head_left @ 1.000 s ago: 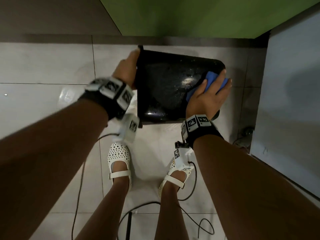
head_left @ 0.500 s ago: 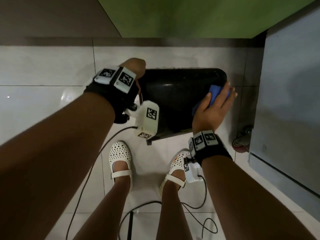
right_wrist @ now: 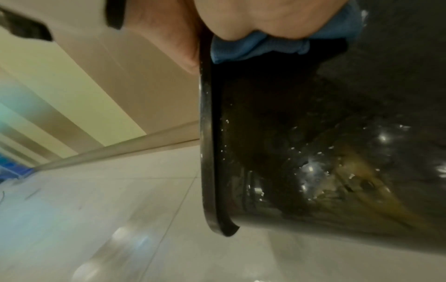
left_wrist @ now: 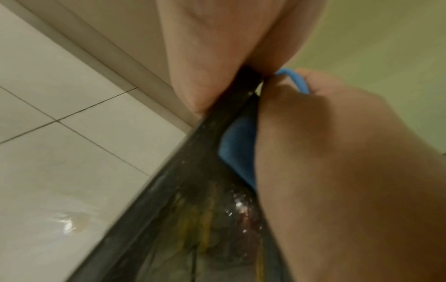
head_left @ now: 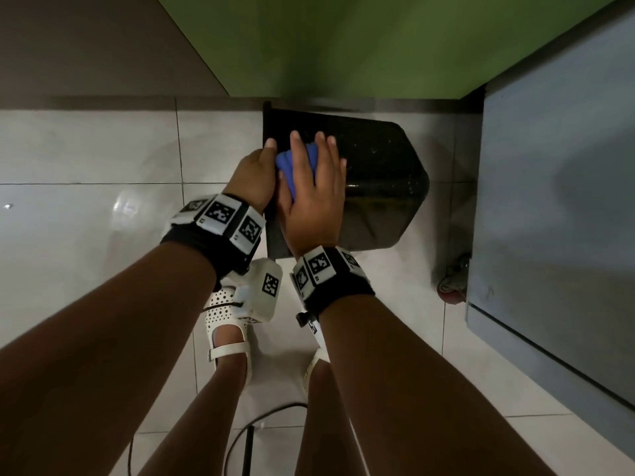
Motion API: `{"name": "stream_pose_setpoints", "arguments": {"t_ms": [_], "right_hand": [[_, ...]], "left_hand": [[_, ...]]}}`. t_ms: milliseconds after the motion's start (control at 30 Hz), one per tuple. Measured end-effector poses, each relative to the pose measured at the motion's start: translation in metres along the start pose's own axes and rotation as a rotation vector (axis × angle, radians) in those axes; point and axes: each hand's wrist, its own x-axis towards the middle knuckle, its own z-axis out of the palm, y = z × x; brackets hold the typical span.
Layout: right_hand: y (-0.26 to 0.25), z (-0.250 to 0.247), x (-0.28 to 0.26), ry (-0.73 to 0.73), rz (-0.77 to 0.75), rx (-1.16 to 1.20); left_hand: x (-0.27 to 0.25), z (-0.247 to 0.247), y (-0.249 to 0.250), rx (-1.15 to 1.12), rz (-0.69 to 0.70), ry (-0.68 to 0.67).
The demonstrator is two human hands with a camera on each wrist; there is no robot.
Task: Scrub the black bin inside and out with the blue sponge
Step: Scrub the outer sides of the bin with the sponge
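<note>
the black bin (head_left: 374, 187) lies on its side above the white tiled floor (head_left: 86, 207), its rimmed mouth turned toward the person's left and its closed base toward the grey cabinet (head_left: 556, 201). water droplets glint on the bin's side wall, plain in both wrist views.

the left hand (head_left: 252, 182) grips the bin's rim: the palm lies against the mouth side and the thumb tip hooks over the rim edge onto the outer wall. its grip is closed round that rim; the other fingers sit behind the rim and cannot be seen.

the right hand (head_left: 314, 194) lies on the bin's upper side wall, just beside the rim and touching the left hand's thumb side. its fingers are spread and nearly straight, pressing the blue sponge (head_left: 295, 166) flat against the wall. the sponge is bunched under the palm, with blue folds showing between thumb and forefinger and, in the right wrist view, bulging out against the inside edge of the rim.

below the bin, two white perforated shoes (head_left: 226, 317) stand on the floor, with a dark cable (head_left: 261, 415) looping behind them.
</note>
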Motion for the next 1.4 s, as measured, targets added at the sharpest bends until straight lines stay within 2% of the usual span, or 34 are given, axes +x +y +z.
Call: {"name": "stream_pose_setpoints", "arguments": {"t_ms": [67, 200, 333, 467, 600, 667, 767, 967, 1033, 1133, 1267, 1333, 1400], "right_hand": [[0.004, -0.001, 0.000, 0.002, -0.019, -0.043], [0.022, -0.006, -0.001, 0.044, 0.076, -0.074], [0.051, -0.025, -0.002, 0.109, 0.342, -0.065], [0.086, -0.047, 0.006, 0.137, 0.503, -0.080], [0.110, -0.064, 0.025, 0.106, 0.890, 0.099], [0.112, -0.064, 0.029, 0.102, 0.951, 0.121], [0.107, -0.055, 0.025, 0.121, 0.927, 0.106], [0.107, -0.031, -0.005, 0.103, 0.818, 0.065], [0.108, -0.028, -0.007, 0.132, 0.766, 0.060], [0.108, -0.028, -0.005, 0.137, 0.699, 0.027], [0.089, -0.023, -0.012, 0.135, 0.486, 0.258], [0.072, -0.009, -0.021, 0.098, 0.466, 0.135], [0.053, 0.007, -0.035, 0.018, 0.361, -0.034]], "left_hand": [[-0.004, 0.001, -0.004, -0.035, -0.009, 0.036], [-0.012, 0.004, -0.011, -0.006, -0.012, 0.075], [-0.015, 0.005, -0.022, -0.025, 0.004, 0.076], [-0.017, 0.006, -0.023, -0.052, -0.014, 0.054], [-0.022, 0.011, -0.023, -0.059, 0.000, 0.128], [-0.024, 0.013, -0.026, -0.088, 0.005, 0.160], [-0.023, 0.011, -0.033, -0.144, -0.051, 0.139], [-0.025, 0.000, -0.053, -0.093, -0.189, 0.050], [-0.022, -0.003, -0.050, -0.128, -0.177, 0.051], [-0.013, -0.003, -0.037, -0.137, -0.087, 0.099], [-0.004, 0.002, -0.029, -0.147, -0.104, 0.100], [-0.003, 0.004, -0.027, -0.155, -0.120, 0.085], [-0.002, 0.005, -0.027, -0.176, -0.121, 0.088]]}}
